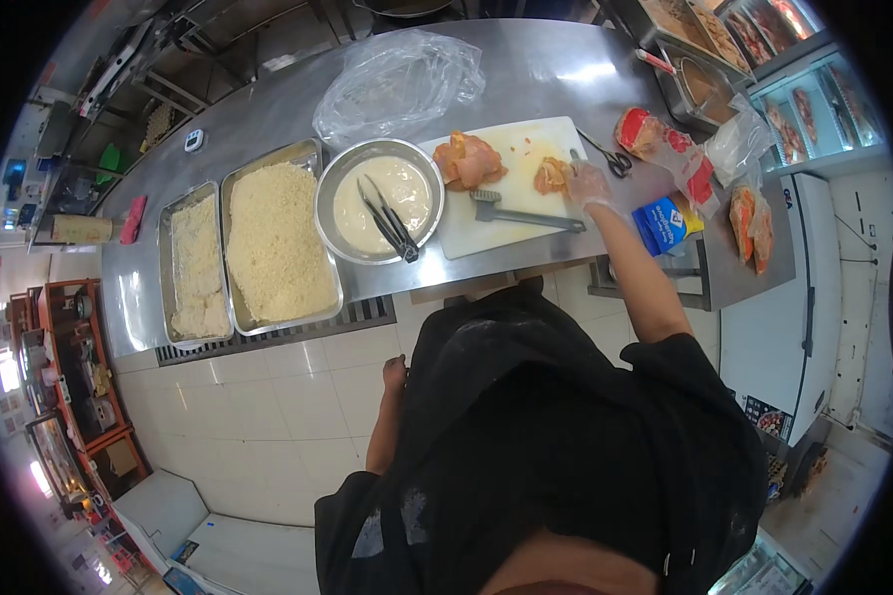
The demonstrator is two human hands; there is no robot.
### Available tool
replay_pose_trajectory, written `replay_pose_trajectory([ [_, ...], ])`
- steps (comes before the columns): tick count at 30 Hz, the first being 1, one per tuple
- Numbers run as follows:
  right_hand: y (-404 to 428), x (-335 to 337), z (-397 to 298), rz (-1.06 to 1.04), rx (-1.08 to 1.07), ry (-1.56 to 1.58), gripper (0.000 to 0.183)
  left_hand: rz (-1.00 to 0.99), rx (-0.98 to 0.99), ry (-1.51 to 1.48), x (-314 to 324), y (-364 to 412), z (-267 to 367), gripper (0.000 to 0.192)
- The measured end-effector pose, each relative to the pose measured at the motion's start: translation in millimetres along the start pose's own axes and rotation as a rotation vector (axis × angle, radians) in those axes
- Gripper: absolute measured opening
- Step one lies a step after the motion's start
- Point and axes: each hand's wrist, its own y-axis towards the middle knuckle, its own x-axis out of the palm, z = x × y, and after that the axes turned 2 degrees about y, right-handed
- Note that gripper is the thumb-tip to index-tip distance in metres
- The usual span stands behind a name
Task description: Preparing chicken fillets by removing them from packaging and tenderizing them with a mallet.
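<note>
My right hand, in a clear plastic glove, is at the right edge of a white cutting board. Its fingers meet a small piece of raw chicken, and a short greyish end of something shows by the fingertips; whether I grip either is unclear. Further left on the board lies a pile of raw chicken. A grey meat mallet rests below the pieces, its handle towards my wrist. Bare and apparently curled, my left hand hangs beside my body, away from the steel table.
Left of the board stand a steel bowl of pale batter with tongs, a large crumb tray and a narrower one. Scissors, a blue-yellow pouch and bagged food lie right. Plastic bags lie behind.
</note>
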Motion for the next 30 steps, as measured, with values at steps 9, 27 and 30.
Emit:
replay_pose_trajectory([
  [9, -41.3, 8.4, 42.0, 0.240, 0.143, -0.165, 0.028, -0.011, 0.480, 0.550, 5.2, 17.0, -28.0, 0.034],
  [27, -136.7, -70.5, -18.1, 0.341, 0.343, 0.589, 0.049, -0.035, 0.338, 0.259, -3.7, 24.1, -4.6, 0.034],
  [30, -136.3, -22.4, 17.8, 0.209, 0.409, 0.352, 0.056, -0.016, 0.754, 0.642, -16.6, 58.6, -45.9, 0.032],
])
